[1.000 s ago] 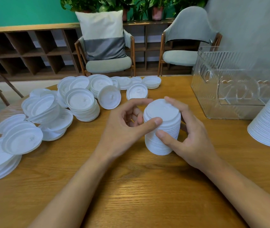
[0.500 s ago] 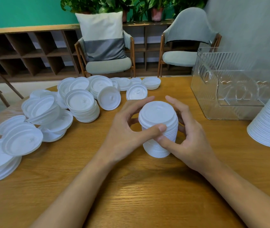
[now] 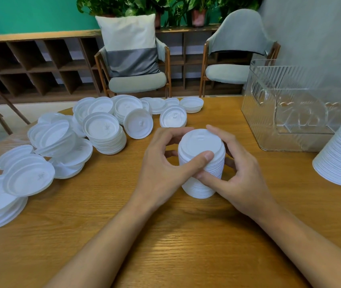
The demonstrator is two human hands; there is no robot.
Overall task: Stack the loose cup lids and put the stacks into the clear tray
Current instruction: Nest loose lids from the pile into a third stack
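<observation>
**Work surface.** The table has a wood-grain top with a smooth, light sheen.

**Held item.** The stack of lids stands near the middle of the table, with its bottom lid on the table top. It is a short column of thin, white, round moulded lids nested tightly together, and their rims form fine ridges down its side. Its long axis is roughly upright. The top lid faces upward, showing a flat disc with a raised ring.

**Hands.**
- The left hand is curled round the left side of the stack. The thumb presses on the near rim of the top lid, and the index finger arcs over the far side.
- The right hand is curled round the right side. The index finger lies on the far rim of the top lid, and the thumb is set against the near wall lower down.

**Remaining stock.** The loose lids lie in low, untidy piles along the left edge and the far edge of the table. Many lie hollow side up, showing a raised rim and a small embossed mark at the centre.

**Second stack.** The second stack lies at the right edge, leaning and partly cut off by the frame.

**Receptacle.** The clear tray stands at the far right corner of the table. It is rigid and transparent, with ribbed vertical walls and a cut-out handle.
</observation>
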